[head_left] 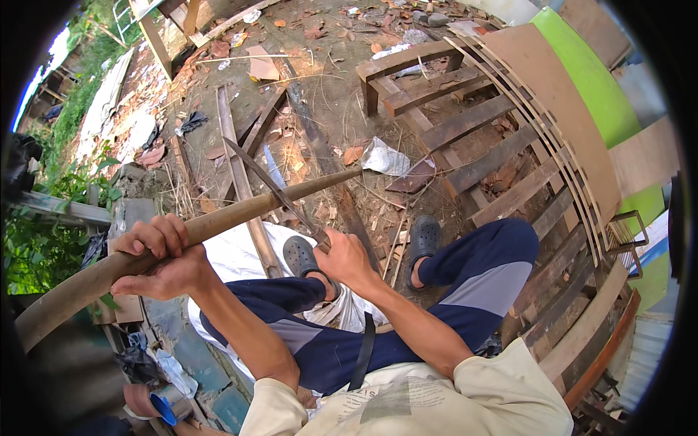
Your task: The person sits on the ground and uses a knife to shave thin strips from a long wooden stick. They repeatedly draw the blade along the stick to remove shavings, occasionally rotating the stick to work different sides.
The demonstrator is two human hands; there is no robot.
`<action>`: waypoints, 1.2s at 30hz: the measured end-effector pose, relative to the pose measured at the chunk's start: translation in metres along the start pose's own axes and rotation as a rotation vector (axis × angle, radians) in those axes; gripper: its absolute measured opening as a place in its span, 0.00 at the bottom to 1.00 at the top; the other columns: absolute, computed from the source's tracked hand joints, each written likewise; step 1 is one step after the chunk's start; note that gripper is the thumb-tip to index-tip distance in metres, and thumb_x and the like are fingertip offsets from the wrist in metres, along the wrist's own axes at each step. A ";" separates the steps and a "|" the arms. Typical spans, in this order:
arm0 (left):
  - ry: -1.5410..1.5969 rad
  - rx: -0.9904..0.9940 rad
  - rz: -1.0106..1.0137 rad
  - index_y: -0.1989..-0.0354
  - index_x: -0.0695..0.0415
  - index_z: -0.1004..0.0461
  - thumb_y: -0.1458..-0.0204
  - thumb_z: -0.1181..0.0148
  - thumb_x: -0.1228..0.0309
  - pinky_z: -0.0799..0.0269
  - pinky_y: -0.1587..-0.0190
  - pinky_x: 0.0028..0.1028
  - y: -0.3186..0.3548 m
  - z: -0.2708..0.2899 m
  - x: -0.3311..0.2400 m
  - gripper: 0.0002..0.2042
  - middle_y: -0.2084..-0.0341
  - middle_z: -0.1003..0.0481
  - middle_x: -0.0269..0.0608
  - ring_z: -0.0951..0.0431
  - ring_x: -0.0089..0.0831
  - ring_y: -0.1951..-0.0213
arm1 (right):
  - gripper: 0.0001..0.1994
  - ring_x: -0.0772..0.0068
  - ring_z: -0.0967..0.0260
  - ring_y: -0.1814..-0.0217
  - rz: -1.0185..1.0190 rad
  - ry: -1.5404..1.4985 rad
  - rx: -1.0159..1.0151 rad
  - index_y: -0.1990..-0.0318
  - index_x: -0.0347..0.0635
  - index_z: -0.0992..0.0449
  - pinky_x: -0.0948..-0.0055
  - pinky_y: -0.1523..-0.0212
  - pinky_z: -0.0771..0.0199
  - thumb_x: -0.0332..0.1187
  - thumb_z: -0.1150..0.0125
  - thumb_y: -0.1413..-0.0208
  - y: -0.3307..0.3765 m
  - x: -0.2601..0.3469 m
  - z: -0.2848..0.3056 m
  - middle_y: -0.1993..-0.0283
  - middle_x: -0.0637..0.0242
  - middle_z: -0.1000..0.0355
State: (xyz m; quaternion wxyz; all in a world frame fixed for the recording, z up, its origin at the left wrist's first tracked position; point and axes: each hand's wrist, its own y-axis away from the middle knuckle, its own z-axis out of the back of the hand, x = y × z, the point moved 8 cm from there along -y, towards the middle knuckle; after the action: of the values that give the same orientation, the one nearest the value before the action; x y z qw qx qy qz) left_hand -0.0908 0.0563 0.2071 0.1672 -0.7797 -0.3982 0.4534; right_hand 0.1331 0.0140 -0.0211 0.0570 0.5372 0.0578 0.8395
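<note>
A long, thick pole, brown and rounded like bamboo or a branch, slants from the lower left up to a narrower end near the middle. My left hand is wrapped around its thicker part. In my right hand is the handle of a machete. Its long dark blade points up and to the left, crossing the pole to the right of my left hand. From this view I cannot tell whether the edge bites into the wood. My feet, in dark clogs, rest on the ground beneath.
A slatted wooden frame fills the right side, with thin strips and a brown board beside it. Planks lie on littered ground ahead. A white sheet spreads under my legs. Bags and a blue-rimmed container sit lower left.
</note>
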 end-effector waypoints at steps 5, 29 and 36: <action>0.007 -0.005 0.005 0.69 0.51 0.41 0.47 0.59 0.28 0.54 0.87 0.21 -0.003 0.008 -0.002 0.33 0.86 0.48 0.29 0.53 0.19 0.88 | 0.14 0.37 0.26 0.70 0.202 0.038 0.028 0.63 0.35 0.26 0.50 0.67 0.26 0.36 0.35 0.52 0.031 0.063 0.002 0.76 0.43 0.26; -0.382 -0.495 -0.234 0.74 0.56 0.39 0.39 0.72 0.34 0.43 0.84 0.21 -0.018 0.054 -0.024 0.34 0.87 0.45 0.31 0.44 0.24 0.86 | 0.11 0.37 0.28 0.72 0.071 0.029 -0.009 0.69 0.34 0.29 0.50 0.70 0.30 0.34 0.38 0.49 0.033 0.030 0.013 0.78 0.44 0.28; -0.468 -0.430 -0.177 0.79 0.48 0.53 0.41 0.77 0.31 0.56 0.84 0.22 -0.014 0.050 -0.024 0.32 0.87 0.52 0.29 0.51 0.21 0.87 | 0.11 0.38 0.27 0.71 0.260 0.052 0.082 0.68 0.37 0.31 0.49 0.69 0.27 0.34 0.37 0.49 0.068 0.096 0.000 0.78 0.46 0.28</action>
State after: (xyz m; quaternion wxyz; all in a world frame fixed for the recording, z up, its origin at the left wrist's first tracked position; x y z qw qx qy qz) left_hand -0.1457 0.0419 0.2032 -0.0585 -0.6341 -0.5787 0.5094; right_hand 0.0910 -0.0375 0.0760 -0.0756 0.5202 0.0235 0.8504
